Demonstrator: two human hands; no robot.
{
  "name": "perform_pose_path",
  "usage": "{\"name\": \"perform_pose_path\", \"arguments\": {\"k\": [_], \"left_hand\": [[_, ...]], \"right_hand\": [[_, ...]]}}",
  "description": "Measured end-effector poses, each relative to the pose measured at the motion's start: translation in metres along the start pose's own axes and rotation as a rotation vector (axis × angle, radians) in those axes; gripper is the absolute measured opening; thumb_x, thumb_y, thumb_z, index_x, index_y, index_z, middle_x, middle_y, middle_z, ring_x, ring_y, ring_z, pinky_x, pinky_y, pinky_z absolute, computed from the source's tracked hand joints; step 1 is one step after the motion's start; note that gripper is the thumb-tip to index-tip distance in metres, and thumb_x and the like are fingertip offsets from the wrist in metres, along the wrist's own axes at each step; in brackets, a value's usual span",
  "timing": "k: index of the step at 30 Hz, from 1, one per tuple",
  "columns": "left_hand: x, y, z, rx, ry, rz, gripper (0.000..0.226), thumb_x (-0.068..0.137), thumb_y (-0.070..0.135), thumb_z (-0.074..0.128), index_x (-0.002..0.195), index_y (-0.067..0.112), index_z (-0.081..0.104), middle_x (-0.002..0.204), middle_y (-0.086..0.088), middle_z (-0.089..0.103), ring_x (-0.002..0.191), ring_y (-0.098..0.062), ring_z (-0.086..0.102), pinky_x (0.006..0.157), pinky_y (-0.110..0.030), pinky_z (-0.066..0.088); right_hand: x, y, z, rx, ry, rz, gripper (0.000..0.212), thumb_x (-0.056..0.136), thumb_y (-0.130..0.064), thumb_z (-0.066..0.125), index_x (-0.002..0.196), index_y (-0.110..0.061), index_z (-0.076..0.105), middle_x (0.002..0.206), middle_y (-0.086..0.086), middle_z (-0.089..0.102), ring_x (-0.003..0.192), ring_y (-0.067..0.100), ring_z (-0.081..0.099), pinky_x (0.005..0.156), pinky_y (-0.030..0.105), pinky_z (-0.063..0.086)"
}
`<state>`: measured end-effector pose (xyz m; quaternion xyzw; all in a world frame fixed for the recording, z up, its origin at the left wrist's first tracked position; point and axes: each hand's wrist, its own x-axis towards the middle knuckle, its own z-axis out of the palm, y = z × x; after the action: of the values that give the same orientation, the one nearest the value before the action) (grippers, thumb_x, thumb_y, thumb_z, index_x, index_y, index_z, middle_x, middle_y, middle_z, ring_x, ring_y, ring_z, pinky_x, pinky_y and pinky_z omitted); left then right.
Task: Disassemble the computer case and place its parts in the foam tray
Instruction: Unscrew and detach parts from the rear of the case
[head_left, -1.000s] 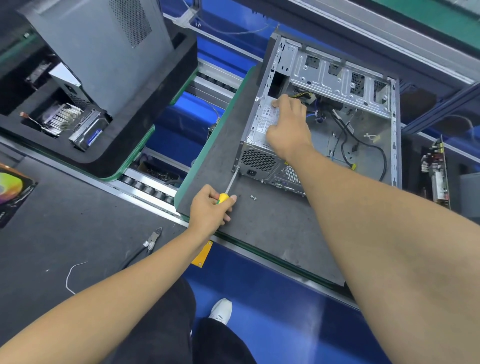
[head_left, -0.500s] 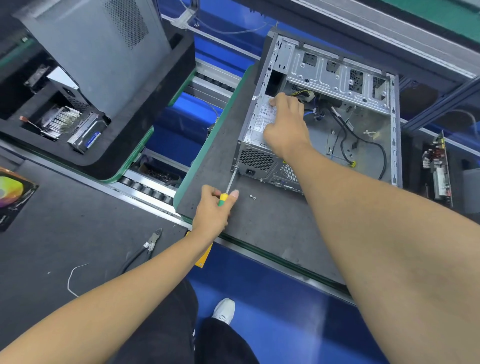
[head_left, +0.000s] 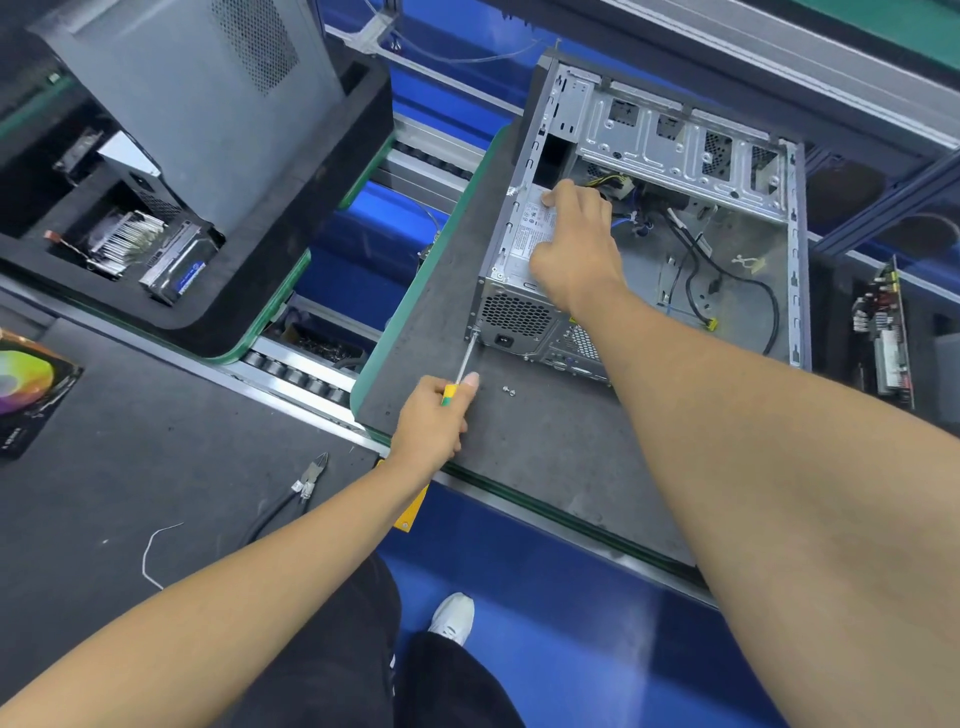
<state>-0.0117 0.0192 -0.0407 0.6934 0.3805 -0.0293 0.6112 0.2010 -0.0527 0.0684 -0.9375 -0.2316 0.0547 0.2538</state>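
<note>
Left fingers: my left hand (head_left: 431, 421) grips the yellow-green handle of the screwdriver (head_left: 462, 369), thumb laid along it.
Screwdriver tip: set against the lower left rear corner of the computer case (head_left: 675, 208), at the edge of the power supply (head_left: 524, 270).
Right fingers: my right hand (head_left: 576, 249) rests on top of the power supply, fingers curled over its far edge (how firmly they hold it, I cannot tell).
Computer case: lies on its side on the grey tabletop (head_left: 545, 457), open side up, black cables (head_left: 737, 280) loose inside.
Loose screws (head_left: 508, 389): two, on the tabletop just in front of the case, near my left hand.
Foam tray (head_left: 291, 218): black, well apart to the left, across a roller gap; it holds a grey side panel (head_left: 197, 93), a heatsink (head_left: 122, 236) and a drive (head_left: 179, 265).
Cutters (head_left: 306, 486): on the dark mat to the lower left.
Circuit board (head_left: 883, 332): right of the case, standing on edge.
</note>
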Motion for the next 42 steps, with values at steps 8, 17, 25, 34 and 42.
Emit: {"name": "perform_pose_path", "arguments": {"k": [8,17,25,34,42], "left_hand": [[0.004,-0.008,-0.004,-0.013,0.042,0.012,0.040,0.096,0.052,0.064,0.092,0.016,0.049,0.078,-0.003,0.075,0.058,-0.015,0.070,0.055,-0.035,0.058],[0.002,0.004,0.005,-0.019,-0.025,-0.088,0.049,0.100,0.061,0.049,0.101,0.012,0.048,0.072,-0.004,0.058,0.043,-0.010,0.049,0.044,-0.023,0.041],[0.001,-0.005,-0.001,-0.050,0.025,-0.006,0.043,0.097,0.053,0.062,0.097,0.011,0.053,0.079,-0.008,0.071,0.058,-0.014,0.064,0.056,-0.033,0.054],[0.001,-0.003,-0.003,0.064,0.009,-0.001,0.048,0.094,0.058,0.062,0.104,0.017,0.039,0.078,-0.007,0.060,0.051,-0.013,0.054,0.050,-0.028,0.045],[0.004,-0.008,-0.008,0.010,-0.028,-0.011,0.047,0.104,0.055,0.043,0.098,0.012,0.060,0.078,-0.001,0.074,0.056,-0.012,0.062,0.056,-0.031,0.050]], "right_hand": [[0.000,0.000,0.000,-0.002,0.001,-0.003,0.063,0.068,-0.001,0.043,0.128,-0.021,0.047,0.137,-0.001,0.042,0.129,0.020,0.032,0.087,0.040,0.044],[0.000,0.000,0.000,0.008,0.002,0.002,0.062,0.067,-0.001,0.042,0.126,-0.021,0.047,0.135,-0.002,0.041,0.128,0.019,0.032,0.089,0.042,0.045],[0.000,-0.001,-0.001,0.005,0.001,0.008,0.062,0.067,-0.001,0.044,0.126,-0.021,0.047,0.135,-0.002,0.042,0.129,0.020,0.033,0.091,0.042,0.045],[0.000,-0.002,0.000,0.011,-0.009,0.016,0.063,0.066,0.000,0.044,0.126,-0.022,0.046,0.135,-0.002,0.041,0.129,0.019,0.032,0.091,0.044,0.047],[-0.002,-0.003,-0.002,0.019,-0.011,0.007,0.061,0.068,0.000,0.043,0.126,-0.020,0.047,0.136,-0.001,0.042,0.130,0.020,0.032,0.094,0.046,0.047]]}}
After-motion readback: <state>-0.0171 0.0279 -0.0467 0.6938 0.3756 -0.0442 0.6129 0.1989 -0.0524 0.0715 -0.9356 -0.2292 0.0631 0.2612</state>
